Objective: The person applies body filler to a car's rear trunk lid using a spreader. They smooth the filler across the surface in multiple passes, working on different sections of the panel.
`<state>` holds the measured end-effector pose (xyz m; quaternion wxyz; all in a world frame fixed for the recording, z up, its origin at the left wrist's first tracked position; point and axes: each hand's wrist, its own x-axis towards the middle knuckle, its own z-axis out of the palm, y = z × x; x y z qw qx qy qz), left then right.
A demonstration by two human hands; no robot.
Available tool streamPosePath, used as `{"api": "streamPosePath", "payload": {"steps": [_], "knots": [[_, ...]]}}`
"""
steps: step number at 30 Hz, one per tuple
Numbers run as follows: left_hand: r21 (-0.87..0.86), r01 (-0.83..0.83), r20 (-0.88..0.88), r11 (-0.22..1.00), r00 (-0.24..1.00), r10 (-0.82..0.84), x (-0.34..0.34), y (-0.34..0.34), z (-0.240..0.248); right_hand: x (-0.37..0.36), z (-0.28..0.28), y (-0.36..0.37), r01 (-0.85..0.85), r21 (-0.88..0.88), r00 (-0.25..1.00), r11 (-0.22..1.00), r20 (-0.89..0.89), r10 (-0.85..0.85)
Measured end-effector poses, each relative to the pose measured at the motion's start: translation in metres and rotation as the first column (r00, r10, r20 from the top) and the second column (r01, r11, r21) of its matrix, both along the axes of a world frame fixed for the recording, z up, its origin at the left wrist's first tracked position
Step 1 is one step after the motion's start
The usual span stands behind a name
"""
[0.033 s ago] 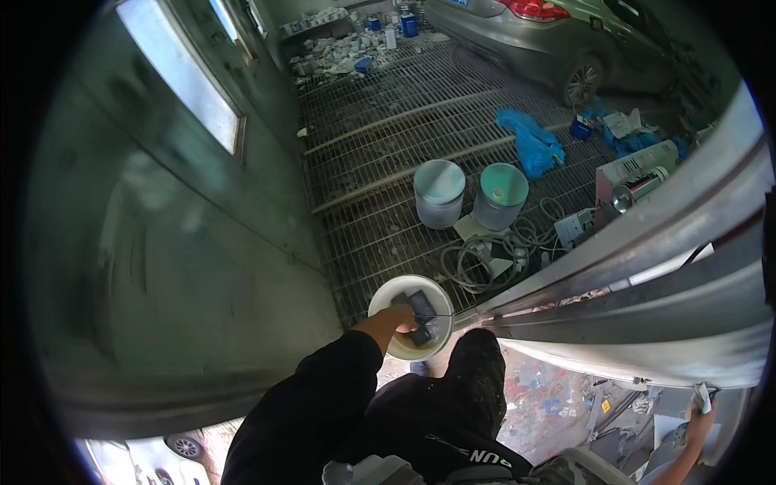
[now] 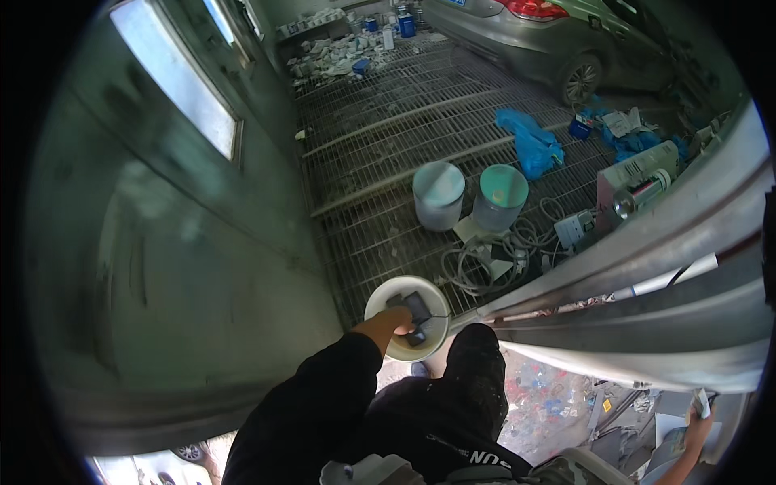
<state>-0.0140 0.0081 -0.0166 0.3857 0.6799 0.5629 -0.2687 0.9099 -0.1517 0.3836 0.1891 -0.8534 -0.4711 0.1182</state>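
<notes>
My left hand (image 2: 398,320) reaches down into a round white bucket (image 2: 373,301) at my feet. Its fingers close on a dark grey rectangular block (image 2: 415,336), and a second dark block (image 2: 417,306) lies against it. Cloudy liquid seems to stand in the bucket, though my hand and the blocks cover much of it. Far to the lower right, my right hand (image 2: 697,423) is at the edge of a pale curved panel (image 2: 630,360). A small folded whitish sheet (image 2: 702,402) is pinched in its fingers.
Two translucent tubs with greenish lids (image 2: 439,183) stand on the floor grating (image 2: 364,234). Coiled grey hose (image 2: 461,271) lies nearby, then a blue plastic bag (image 2: 529,144). A grey car (image 2: 517,44) is parked behind. On my left rises a green wall (image 2: 202,267).
The view has shifted slightly, and the bucket sits a little farther left in it. My left hand stays in the bucket, while the blocks have shifted slightly. The right hand keeps its grip.
</notes>
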Motion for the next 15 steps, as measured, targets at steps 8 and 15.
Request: {"api": "streamPosePath", "payload": {"steps": [8,15], "knots": [[-0.049,0.229,-0.072,0.972,0.97,-0.232,-0.149,0.059,-0.065,-0.048,-0.031,-0.057,0.168,0.058,0.933,0.984,0.313,-0.178],[-0.181,-0.099,-0.188,0.978,0.98,0.064,-0.253,0.078,0.098,-0.2,-0.03,-0.052,0.422,-0.051,0.899,0.905,0.154,-0.41]]}}
